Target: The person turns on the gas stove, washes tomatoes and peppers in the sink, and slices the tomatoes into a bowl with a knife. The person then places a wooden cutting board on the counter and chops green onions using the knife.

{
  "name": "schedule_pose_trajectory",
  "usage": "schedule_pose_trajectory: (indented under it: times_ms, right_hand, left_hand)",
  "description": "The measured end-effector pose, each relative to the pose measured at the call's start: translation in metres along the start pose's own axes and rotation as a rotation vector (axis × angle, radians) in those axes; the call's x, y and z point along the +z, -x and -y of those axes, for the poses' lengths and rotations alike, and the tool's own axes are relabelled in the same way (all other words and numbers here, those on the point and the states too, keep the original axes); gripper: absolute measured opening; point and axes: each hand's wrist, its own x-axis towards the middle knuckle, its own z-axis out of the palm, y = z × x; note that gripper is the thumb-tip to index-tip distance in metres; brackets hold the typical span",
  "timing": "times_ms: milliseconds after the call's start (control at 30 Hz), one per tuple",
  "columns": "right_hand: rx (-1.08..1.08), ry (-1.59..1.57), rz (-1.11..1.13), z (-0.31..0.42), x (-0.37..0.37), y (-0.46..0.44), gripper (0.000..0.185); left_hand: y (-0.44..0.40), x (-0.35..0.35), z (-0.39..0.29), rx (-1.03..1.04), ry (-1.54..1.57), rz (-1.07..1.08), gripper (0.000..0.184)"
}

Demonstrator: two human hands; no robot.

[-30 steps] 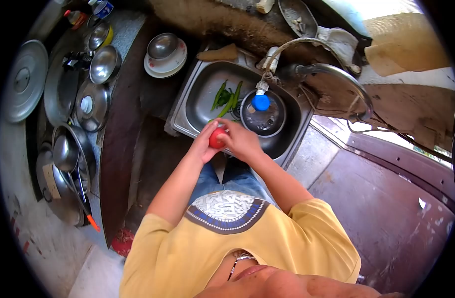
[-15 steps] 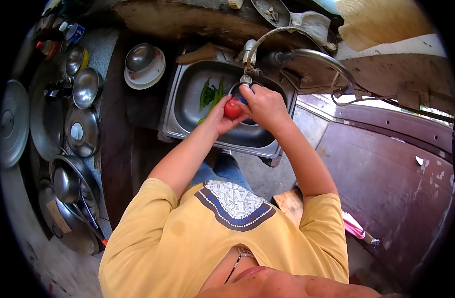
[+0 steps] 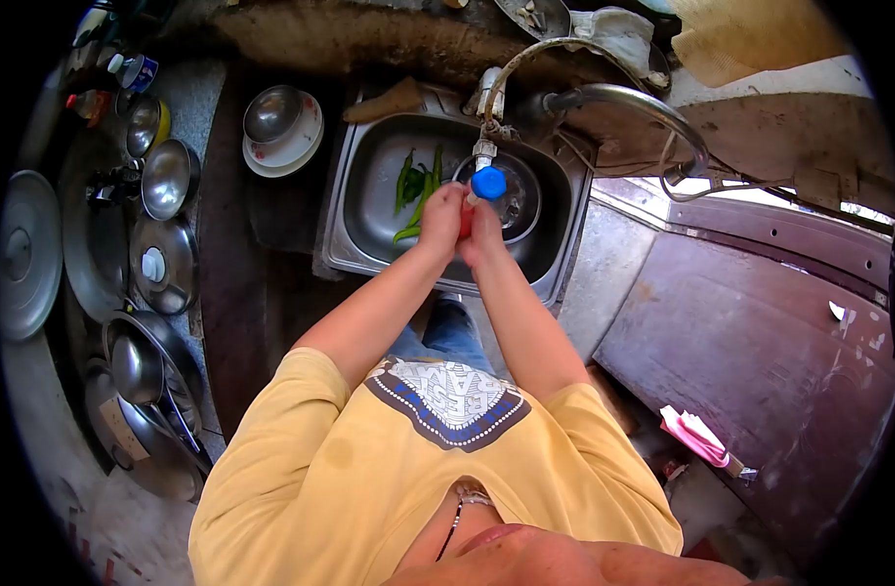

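Observation:
Both hands are together over the sink (image 3: 345,227), just below the blue tap handle (image 3: 488,183). Between them a red tomato (image 3: 465,221) shows as a narrow strip. My left hand (image 3: 441,217) is closed around its left side. Against its right side my right hand (image 3: 482,237) is closed too, its fingers partly hidden by the tap handle. Several long green peppers (image 3: 405,184) lie in the sink left of my hands. A metal bowl (image 3: 521,203) sits in the sink to the right, partly covered by the tap and my hand.
A curved metal faucet pipe (image 3: 652,105) arches over the sink's right side. Left of the sink, a steel bowl (image 3: 273,115) rests on a white plate (image 3: 311,146). Metal bowls (image 3: 169,180), lids (image 3: 162,264) and pans (image 3: 135,369) crowd the far-left counter.
My right hand has come off the tap handle and moved down to the tomato, uncovering the blue handle and the bowl. My left hand still holds the tomato.

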Motion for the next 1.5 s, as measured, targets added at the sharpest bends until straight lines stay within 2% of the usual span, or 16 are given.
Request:
schedule_pose_trajectory:
  times_ms: [100,233,300,367,500,633,733,800,933,1067,1100,1133,1167,1267,1367,1500]
  right_hand:
    - [-0.233,0.236,-0.016,-0.005,0.041,0.048,0.022]
    - [-0.545,0.793,-0.217,0.000,0.015,0.029,0.021]
    - [-0.710,1.215,-0.271,0.014,0.010,0.028,0.021]
    - [-0.772,1.354,-0.184,0.032,-0.002,0.031,0.023]
    - [-1.137,1.218,0.003,0.066,0.030,0.080,0.033]
    - [-1.377,2.034,0.319,0.103,0.100,0.139,0.044]
    - [-1.207,2.170,0.006,0.080,0.112,0.130,0.024]
    - [-1.404,2.219,-0.227,0.060,0.102,0.100,0.017]
    - [-1.084,1.934,-0.132,0.071,0.098,0.105,0.042]
    - [-0.946,1.300,-0.049,0.062,0.002,0.176,0.051]
    - [-0.988,1.269,-0.006,0.054,-0.042,0.196,0.048]
    - [-0.980,1.406,-0.092,0.043,-0.090,0.219,0.047]
    - [-0.956,1.539,-0.178,0.034,-0.142,0.244,0.046]
    - [-0.634,1.523,-0.415,-0.011,-0.297,0.346,0.044]
    - [-0.402,1.375,-0.733,-0.080,-0.450,0.446,0.045]
    - [-0.065,1.223,-1.050,-0.151,-0.583,0.606,0.049]
  left_hand:
    - [-0.030,-0.013,-0.006,0.514,-0.447,-0.181,0.030]
    - [-0.007,0.004,0.001,-0.173,0.051,0.148,0.037]
    - [-0.003,0.008,0.015,-0.221,0.198,0.152,0.032]
    - [0.009,-0.001,-0.008,-0.366,0.378,0.366,0.028]
    - [0.009,-0.001,-0.027,-0.658,0.497,0.153,0.041]
    - [0.005,-0.015,-0.020,-0.523,0.514,0.387,0.046]
    - [-0.001,-0.038,-0.007,-0.504,0.338,0.392,0.034]
    - [0.002,-0.050,-0.002,-0.435,0.088,0.374,0.036]
    - [0.023,-0.056,-0.022,-0.267,-0.435,0.386,0.040]
    - [0.038,-0.078,-0.059,-0.296,-0.272,0.549,0.058]
    - [0.016,-0.094,-0.053,-0.048,-0.738,0.375,0.061]
    - [-0.046,-0.141,-0.044,0.530,-1.518,0.290,0.065]
    - [0.047,-0.088,-0.055,0.696,-2.003,-0.096,0.064]
    - [-0.018,-0.141,-0.040,0.643,-1.214,0.153,0.061]
    - [0.151,-0.045,-0.003,0.709,-1.608,-0.023,0.056]
    - [0.173,0.006,0.103,0.611,-1.316,0.466,0.057]
